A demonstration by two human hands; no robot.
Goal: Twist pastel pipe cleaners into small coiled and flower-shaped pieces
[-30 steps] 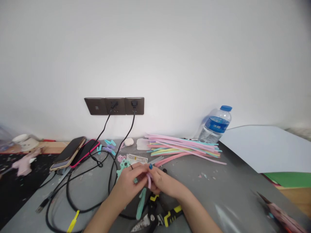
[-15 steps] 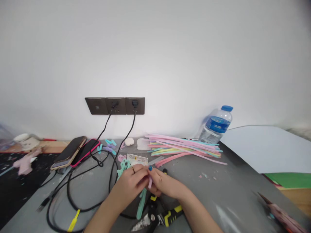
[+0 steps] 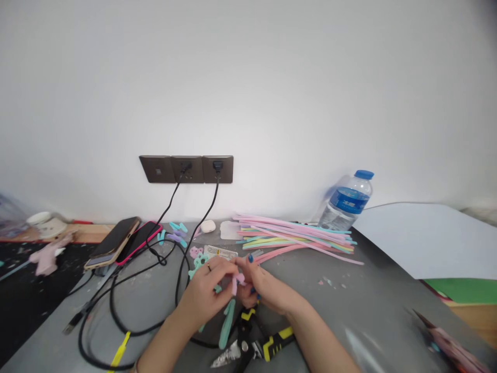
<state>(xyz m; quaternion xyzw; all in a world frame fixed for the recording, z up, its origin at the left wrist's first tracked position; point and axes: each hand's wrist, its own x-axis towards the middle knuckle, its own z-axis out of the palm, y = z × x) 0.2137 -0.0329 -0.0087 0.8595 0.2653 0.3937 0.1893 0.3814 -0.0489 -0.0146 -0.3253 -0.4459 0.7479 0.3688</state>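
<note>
Between my two hands is a short, bent piece of pink pipe cleaner. My left hand, with a ring on one finger, pinches it from the left. My right hand, blue-nailed, has its fingers curled around the other side, its thumb raised. Just below lie pliers with black and yellow handles, and a green pipe cleaner piece. Behind my left hand rests a curled mint-green pipe cleaner shape, partly covered by the fingers.
A bundle of pastel pipe cleaners lies along the wall, beside a tilted water bottle. Black cables loop across the left, near two phones. Scissors lie at the right edge; a white sheet is behind them.
My fingers have shifted around the pink pipe cleaner, and more of it shows, now bent. My right thumb has lifted up. The view has moved slightly.
</note>
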